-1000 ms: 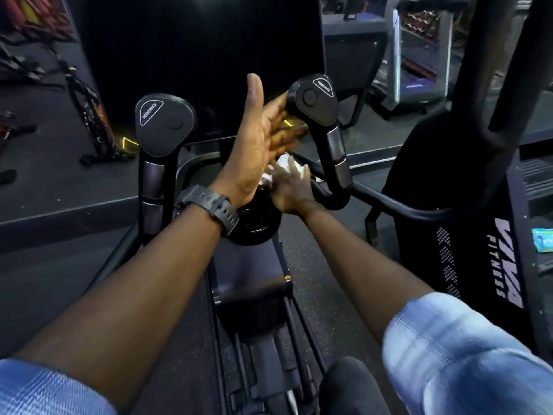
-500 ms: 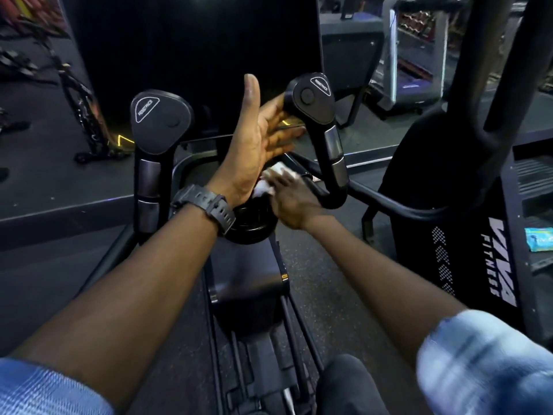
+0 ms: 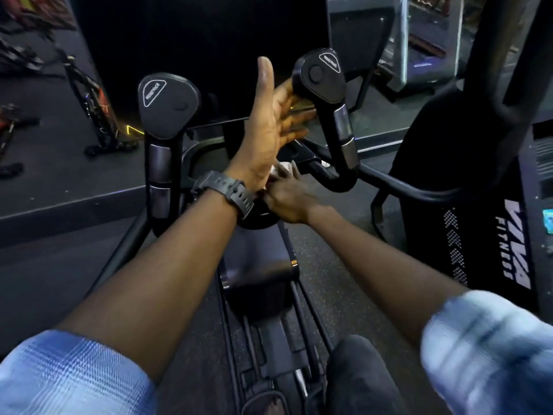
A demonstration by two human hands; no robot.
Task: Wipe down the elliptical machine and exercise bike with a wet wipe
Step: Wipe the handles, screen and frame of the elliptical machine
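Right hand (image 3: 288, 199) presses wet wipe (image 3: 282, 168), apparently onto cupholder (image 3: 257, 218).

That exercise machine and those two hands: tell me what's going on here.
A person is wiping down an exercise machine in a gym. The right hand presses a white wipe onto the centre of the machine, between the two handles. The left hand, with a black watch on its wrist, is raised with fingers spread flat and holds nothing. A second machine marked "FITNESS" stands to the right.
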